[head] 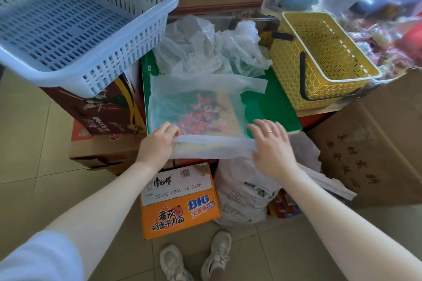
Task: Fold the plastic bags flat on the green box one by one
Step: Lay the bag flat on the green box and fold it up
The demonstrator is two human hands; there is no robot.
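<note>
First fold in hand: the left hand [157, 141] pinches the thin translucent plastic bag's [194, 107] near edge on the flat green box [271, 102]; the right hand [270, 143] presses flat. Next: carry that edge forward evenly.

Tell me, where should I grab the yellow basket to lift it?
By the black handles, from above. They lie folded down along the yellow basket rim, so I'd swing them up first. Its lattice walls look harder to hold.
</note>
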